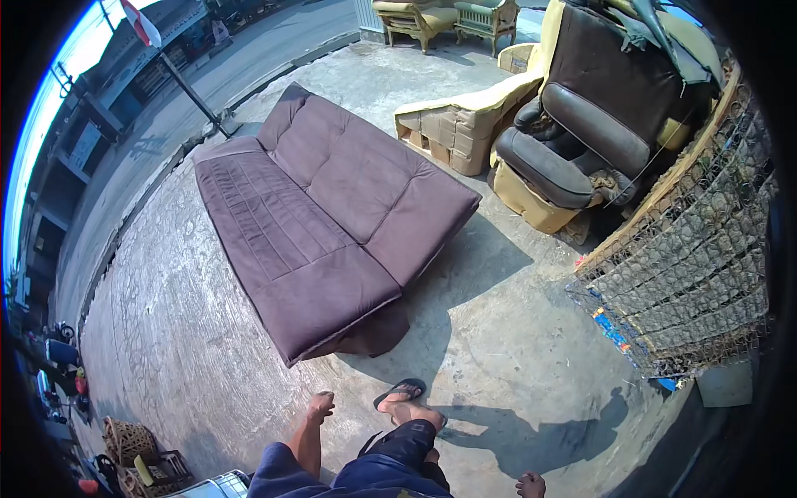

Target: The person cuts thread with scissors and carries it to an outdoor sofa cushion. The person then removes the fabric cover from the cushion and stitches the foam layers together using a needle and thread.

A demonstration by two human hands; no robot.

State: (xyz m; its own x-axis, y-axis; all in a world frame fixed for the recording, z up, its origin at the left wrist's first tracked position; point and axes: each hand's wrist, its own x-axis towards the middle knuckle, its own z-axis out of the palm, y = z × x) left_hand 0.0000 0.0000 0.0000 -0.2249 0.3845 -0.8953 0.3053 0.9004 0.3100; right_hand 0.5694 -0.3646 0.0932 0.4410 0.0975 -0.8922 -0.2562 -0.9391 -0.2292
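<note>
My left hand (320, 407) hangs in the air near the front end of a purple-brown sofa bed (332, 199), apart from it. Its fingers are loosely bent and hold nothing that I can see. At the lower edge, my right hand (530, 485) shows only in part, fingers slightly apart and no object visible in them. The sofa bed stands at an angle on the concrete, with a padded seat and a tilted, tufted back. Below its front end, a dark base part shows in the shade. My sandalled foot (401, 394) is just in front of it.
To the right stand a worn brown armchair (552, 166), stripped cardboard-and-foam furniture (452, 124) and a rusty spring frame (681, 282). A carved sofa (415, 21) is at the back. A flagpole (195, 91) rises by the road kerb. A wicker basket (129, 440) sits lower left.
</note>
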